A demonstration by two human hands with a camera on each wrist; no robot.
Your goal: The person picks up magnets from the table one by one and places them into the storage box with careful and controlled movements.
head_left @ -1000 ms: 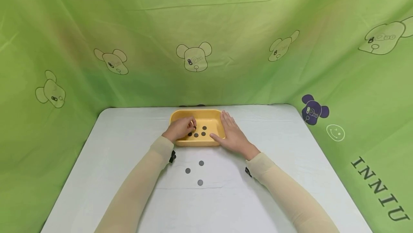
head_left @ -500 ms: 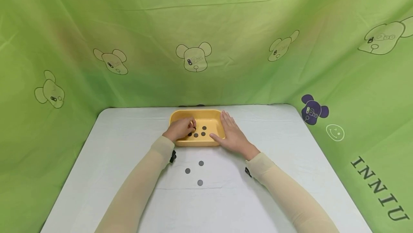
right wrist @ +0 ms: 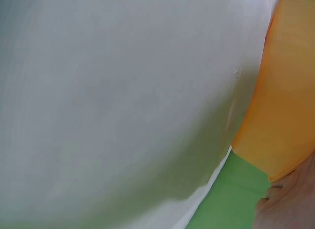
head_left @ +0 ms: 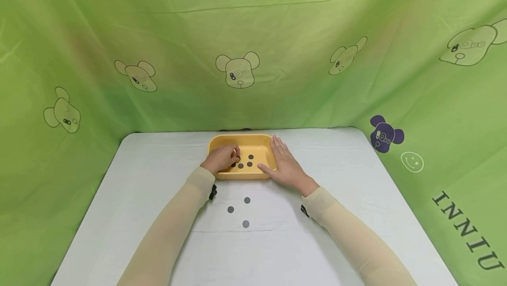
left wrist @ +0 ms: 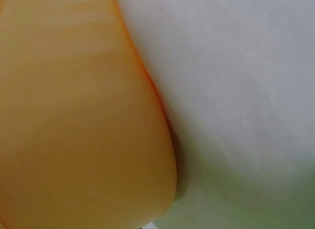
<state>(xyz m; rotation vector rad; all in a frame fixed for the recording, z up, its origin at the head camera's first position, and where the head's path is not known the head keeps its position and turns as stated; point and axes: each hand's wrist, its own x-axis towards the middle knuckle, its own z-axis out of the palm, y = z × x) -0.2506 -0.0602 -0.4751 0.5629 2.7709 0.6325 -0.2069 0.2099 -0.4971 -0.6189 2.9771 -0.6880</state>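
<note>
A yellow rectangular tray point(head_left: 253, 176) stands at the table's far side, with several small dark grey discs point(head_left: 240, 166) on its floor. Reaching over its left end, my left hand point(head_left: 222, 157) has its fingers bent inside the tray. Thumb and forefinger pinch a dark disc point(head_left: 238, 158), mostly hidden by the fingers. My right hand point(head_left: 288, 169) rests on the right end of the tray, fingers straight along the rim and thumb spread over the front corner. The left wrist view shows just the tray's outer wall point(left wrist: 88, 115); fingers point(right wrist: 290, 199) appear by the tray's edge in the right wrist view.
In front of the tray, three grey discs point(head_left: 246, 224) lie apart on the white tablecloth point(head_left: 253, 255). A green curtain point(head_left: 245, 105) with bear prints closes off the back and both sides.
The left hand's fingertips shift very slightly within the tray, and the pinched disc shows a little less. The right hand, tray and loose discs stay where they were.
</note>
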